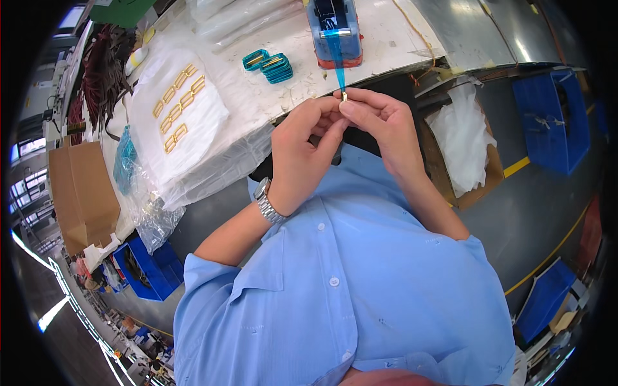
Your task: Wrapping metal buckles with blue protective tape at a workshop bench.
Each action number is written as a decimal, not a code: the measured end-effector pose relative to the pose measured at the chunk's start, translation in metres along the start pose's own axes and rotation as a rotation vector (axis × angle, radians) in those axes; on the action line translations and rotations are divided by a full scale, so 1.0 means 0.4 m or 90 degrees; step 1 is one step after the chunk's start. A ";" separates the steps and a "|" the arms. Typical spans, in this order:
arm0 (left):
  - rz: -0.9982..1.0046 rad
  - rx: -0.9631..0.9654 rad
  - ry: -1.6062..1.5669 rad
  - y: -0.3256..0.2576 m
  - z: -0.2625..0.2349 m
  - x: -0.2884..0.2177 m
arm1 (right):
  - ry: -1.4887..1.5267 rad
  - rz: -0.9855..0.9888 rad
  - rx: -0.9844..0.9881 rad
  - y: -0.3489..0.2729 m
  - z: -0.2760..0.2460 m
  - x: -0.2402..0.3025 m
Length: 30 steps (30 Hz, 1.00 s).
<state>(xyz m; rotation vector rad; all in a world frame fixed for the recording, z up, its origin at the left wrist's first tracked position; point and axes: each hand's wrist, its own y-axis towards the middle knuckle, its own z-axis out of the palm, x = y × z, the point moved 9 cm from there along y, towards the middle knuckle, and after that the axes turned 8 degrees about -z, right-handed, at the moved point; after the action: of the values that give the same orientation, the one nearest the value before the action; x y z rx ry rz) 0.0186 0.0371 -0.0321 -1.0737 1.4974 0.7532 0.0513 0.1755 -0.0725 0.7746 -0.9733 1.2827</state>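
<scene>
A narrow strip of clear blue tape [339, 72] runs taut from a blue tape dispenser [337, 50] at the table edge down to my fingertips. There a small gold-coloured metal buckle [344, 96], mostly covered by fingers, meets the tape's end. My right hand [393, 128] pinches it between thumb and forefinger. From the other side my left hand [302, 138] closes on it with curled fingers; its exact grip is partly hidden. Left of the dispenser lie a stack of buckles wrapped in blue-green film [277, 69] and a smaller wrapped bundle [255, 60].
Several gold buckles lie in rows on a white sheet [209, 125] at the left of the table. A cardboard box [84, 193] and clear plastic bag [154, 222] are beyond it. An open carton with white wrapping [460, 138] and a blue bin [547, 122] stand right.
</scene>
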 end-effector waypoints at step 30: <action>-0.305 0.261 -0.069 0.195 -0.029 -0.011 | -0.082 -0.099 0.147 0.102 -0.011 0.045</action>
<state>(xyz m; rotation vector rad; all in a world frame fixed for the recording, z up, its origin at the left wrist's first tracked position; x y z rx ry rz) -0.0574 0.0581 -0.0327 -0.9998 1.1678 0.1548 0.0117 0.1926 -0.0601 1.1022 -0.8574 1.2326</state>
